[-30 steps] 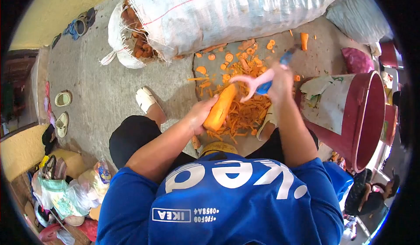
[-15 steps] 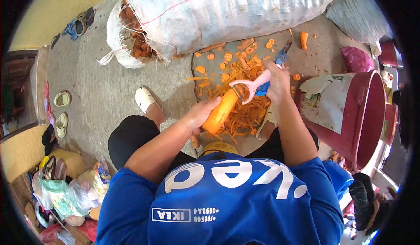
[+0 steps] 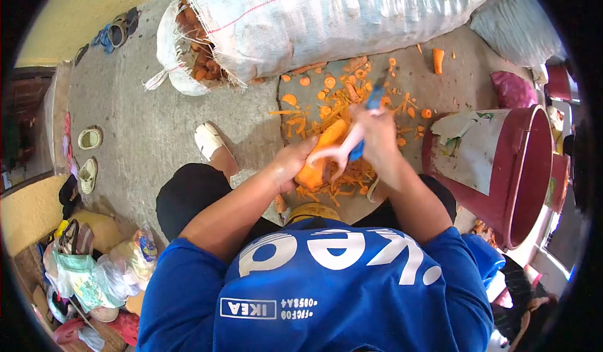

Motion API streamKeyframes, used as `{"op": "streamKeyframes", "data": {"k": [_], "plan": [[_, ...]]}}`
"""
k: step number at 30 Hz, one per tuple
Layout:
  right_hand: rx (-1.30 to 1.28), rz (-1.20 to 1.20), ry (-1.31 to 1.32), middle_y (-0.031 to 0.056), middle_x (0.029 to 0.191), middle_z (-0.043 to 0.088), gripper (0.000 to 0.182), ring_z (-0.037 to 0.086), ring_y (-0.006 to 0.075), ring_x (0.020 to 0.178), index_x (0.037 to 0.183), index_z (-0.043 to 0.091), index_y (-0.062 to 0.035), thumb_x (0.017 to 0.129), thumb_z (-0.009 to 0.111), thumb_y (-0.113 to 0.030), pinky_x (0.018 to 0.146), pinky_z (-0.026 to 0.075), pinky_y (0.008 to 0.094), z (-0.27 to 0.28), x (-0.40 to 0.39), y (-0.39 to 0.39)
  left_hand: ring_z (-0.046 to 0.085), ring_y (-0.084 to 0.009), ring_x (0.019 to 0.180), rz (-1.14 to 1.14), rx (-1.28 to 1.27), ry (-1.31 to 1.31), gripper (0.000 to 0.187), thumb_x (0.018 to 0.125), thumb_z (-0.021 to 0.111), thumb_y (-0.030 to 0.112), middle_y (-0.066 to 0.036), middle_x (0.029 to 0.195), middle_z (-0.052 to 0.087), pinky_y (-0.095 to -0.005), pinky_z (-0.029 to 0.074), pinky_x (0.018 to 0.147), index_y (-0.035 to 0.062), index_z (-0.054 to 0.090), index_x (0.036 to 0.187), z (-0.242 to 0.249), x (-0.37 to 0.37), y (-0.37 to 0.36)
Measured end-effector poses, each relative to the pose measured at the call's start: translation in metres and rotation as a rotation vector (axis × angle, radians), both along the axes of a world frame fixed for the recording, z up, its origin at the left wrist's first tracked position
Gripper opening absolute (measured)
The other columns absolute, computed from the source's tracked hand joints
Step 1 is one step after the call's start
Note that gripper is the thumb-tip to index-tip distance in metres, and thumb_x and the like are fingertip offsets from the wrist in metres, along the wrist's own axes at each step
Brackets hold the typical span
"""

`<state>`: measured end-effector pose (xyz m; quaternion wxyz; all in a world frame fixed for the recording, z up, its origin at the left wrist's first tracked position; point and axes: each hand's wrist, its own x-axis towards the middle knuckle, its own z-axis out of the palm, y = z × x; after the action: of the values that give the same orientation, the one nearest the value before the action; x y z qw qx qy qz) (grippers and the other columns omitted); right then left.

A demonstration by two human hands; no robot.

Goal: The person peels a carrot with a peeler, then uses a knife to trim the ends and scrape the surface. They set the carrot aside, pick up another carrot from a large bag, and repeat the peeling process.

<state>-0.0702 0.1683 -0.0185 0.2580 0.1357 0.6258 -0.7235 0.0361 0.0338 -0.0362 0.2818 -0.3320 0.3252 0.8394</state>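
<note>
My left hand (image 3: 291, 163) is wrapped round a thick orange carrot (image 3: 330, 136), its near end pointing towards my body. In my right hand (image 3: 378, 132) is a pale pink Y-shaped peeler (image 3: 353, 140), its head lying over the carrot's side. The same right hand also grips a blue-handled knife (image 3: 375, 97), whose blade points away from me and is blurred. Below both hands spreads a heap of orange carrot peelings (image 3: 342, 187). Round carrot slices (image 3: 330, 82) lie on the concrete just beyond the heap.
A big white woven sack (image 3: 339, 25) lies across the far side, carrots (image 3: 204, 63) showing at its open mouth. One carrot piece (image 3: 438, 60) stands on the floor. To the right a dark red bucket (image 3: 465, 192) lies tilted. Pale slippers (image 3: 90, 140) and plastic bags (image 3: 88, 276) are at left.
My right hand has moved left and nearer to me, carrying the peeler head down along the carrot. The knife moved with it. My left hand keeps its hold on the carrot.
</note>
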Motion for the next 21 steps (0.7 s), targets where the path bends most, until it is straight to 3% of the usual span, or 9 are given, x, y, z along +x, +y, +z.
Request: {"op": "streamKeyframes", "data": {"k": [2, 3, 7, 10, 12, 14, 16, 19, 21], "plan": [[0.125, -0.33, 0.066, -0.0001, 0.055, 0.043, 0.015, 0.041, 0.0097, 0.044, 0.065, 0.044, -0.0072, 0.068, 0.059, -0.007, 0.04, 0.033, 0.0252, -0.03, -0.042, 0.022, 0.055, -0.0181, 0.07, -0.021, -0.062, -0.019, 0.037, 0.083, 0.037, 0.033, -0.009, 0.084, 0.054, -0.0314, 0.046, 0.059, 0.0019, 0.046, 0.1, 0.012, -0.002, 0.0], [0.132, -0.364, 0.134, -0.0003, 0.054, 0.042, 0.013, 0.04, 0.0104, 0.043, 0.065, 0.043, -0.0078, 0.068, 0.056, -0.006, 0.039, 0.034, 0.0264, -0.032, -0.062, 0.038, 0.055, -0.0183, 0.069, -0.035, -0.04, -0.013, 0.037, 0.083, 0.037, 0.033, -0.01, 0.083, 0.054, -0.0317, 0.046, 0.059, 0.0019, 0.046, 0.1, 0.013, -0.001, -0.002], [0.003, -0.313, 0.1, -0.0007, 0.055, 0.042, 0.012, 0.04, 0.0098, 0.044, 0.065, 0.044, -0.0083, 0.067, 0.056, -0.005, 0.039, 0.034, 0.0256, -0.006, -0.039, 0.023, 0.055, -0.0183, 0.067, -0.01, 0.055, 0.028, 0.037, 0.083, 0.037, 0.034, -0.01, 0.081, 0.055, -0.0309, 0.046, 0.058, 0.0023, 0.045, 0.101, 0.005, 0.0, -0.002], [-0.046, 0.043, 0.065, -0.0005, 0.057, 0.044, 0.013, 0.042, 0.0094, 0.047, 0.067, 0.046, -0.0064, 0.066, 0.058, -0.004, 0.041, 0.035, 0.0242, 0.015, 0.013, -0.004, 0.054, -0.0174, 0.064, 0.039, 0.104, -0.073, 0.037, 0.083, 0.036, 0.035, -0.009, 0.078, 0.054, -0.0297, 0.046, 0.057, 0.0031, 0.045, 0.1, 0.026, -0.01, 0.004], [0.018, 0.064, 0.073, 0.0, 0.059, 0.044, 0.013, 0.042, 0.0097, 0.047, 0.068, 0.045, -0.0059, 0.067, 0.058, -0.004, 0.041, 0.035, 0.0245, 0.011, 0.002, 0.001, 0.053, -0.0165, 0.061, 0.011, 0.063, -0.081, 0.039, 0.083, 0.036, 0.037, -0.007, 0.076, 0.053, -0.0291, 0.046, 0.056, 0.0038, 0.044, 0.102, 0.012, -0.006, 0.007], [0.026, -0.291, -0.047, 0.0004, 0.059, 0.043, 0.012, 0.041, 0.0098, 0.047, 0.069, 0.045, -0.0056, 0.067, 0.057, -0.004, 0.042, 0.035, 0.0255, -0.004, -0.038, 0.017, 0.052, -0.0161, 0.061, -0.092, -0.013, -0.014, 0.039, 0.083, 0.036, 0.037, -0.007, 0.076, 0.052, -0.0291, 0.046, 0.057, 0.0043, 0.044, 0.103, 0.008, -0.001, 0.003], [0.105, -0.434, 0.134, 0.0006, 0.057, 0.042, 0.011, 0.042, 0.0108, 0.047, 0.069, 0.045, -0.0061, 0.068, 0.055, -0.003, 0.041, 0.035, 0.0269, -0.017, -0.072, 0.043, 0.052, -0.0154, 0.063, -0.052, -0.032, 0.013, 0.037, 0.083, 0.036, 0.037, -0.006, 0.076, 0.051, -0.0289, 0.046, 0.056, 0.0051, 0.045, 0.1, 0.012, 0.001, 0.004], [-0.069, -0.412, 0.117, 0.0012, 0.058, 0.043, 0.01, 0.043, 0.0116, 0.046, 0.069, 0.045, -0.0067, 0.068, 0.054, -0.003, 0.041, 0.036, 0.0277, -0.012, -0.053, 0.037, 0.051, -0.0154, 0.063, -0.025, -0.019, 0.048, 0.036, 0.083, 0.036, 0.036, -0.006, 0.076, 0.051, -0.029, 0.046, 0.058, 0.0052, 0.046, 0.099, 0.023, -0.003, 0.004], [-0.069, -0.129, 0.009, 0.0002, 0.056, 0.044, 0.013, 0.043, 0.0099, 0.046, 0.067, 0.045, -0.0071, 0.067, 0.058, -0.004, 0.042, 0.036, 0.0251, 0.018, -0.016, 0.009, 0.052, -0.0157, 0.064, -0.012, -0.035, -0.003, 0.037, 0.083, 0.036, 0.035, -0.006, 0.078, 0.052, -0.0291, 0.046, 0.059, 0.0045, 0.046, 0.101, 0.026, -0.004, 0.002]]}}
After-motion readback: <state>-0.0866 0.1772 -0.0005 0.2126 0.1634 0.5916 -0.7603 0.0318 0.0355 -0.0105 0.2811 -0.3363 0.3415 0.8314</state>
